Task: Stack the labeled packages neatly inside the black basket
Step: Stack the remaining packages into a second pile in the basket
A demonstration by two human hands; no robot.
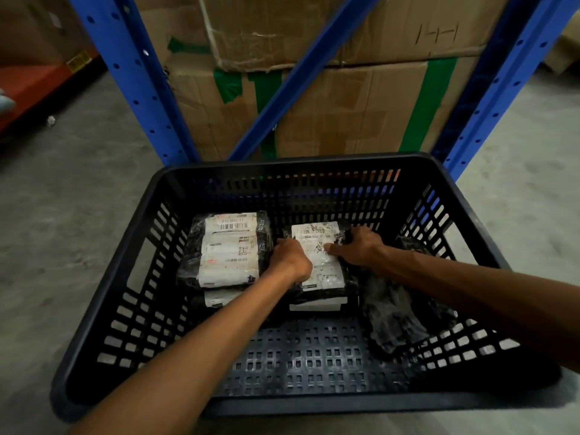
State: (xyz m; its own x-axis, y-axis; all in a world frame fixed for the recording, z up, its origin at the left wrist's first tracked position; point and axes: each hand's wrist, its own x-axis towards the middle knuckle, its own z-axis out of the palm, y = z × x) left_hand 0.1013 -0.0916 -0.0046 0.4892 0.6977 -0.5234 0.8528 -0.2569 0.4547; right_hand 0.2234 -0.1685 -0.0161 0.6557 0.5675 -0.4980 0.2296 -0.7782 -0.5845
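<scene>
A black slotted basket (103,296) stands on the floor in front of me. Inside it, at the far left, a dark plastic-wrapped package with a white barcode label (224,249) lies on top of another labeled package (216,299). To its right a second pile holds a top package with a white label (320,262) over a lower one (317,304). My left hand (290,257) grips the left edge of that top package. My right hand (357,248) presses on its right side, fingers on the label.
A crumpled dark wrapped bundle (395,318) leans against the basket's right wall. Blue rack posts (135,76) and taped cardboard boxes (345,98) stand just behind the basket. Grey concrete floor lies on both sides, with an orange shelf (34,86) at far left.
</scene>
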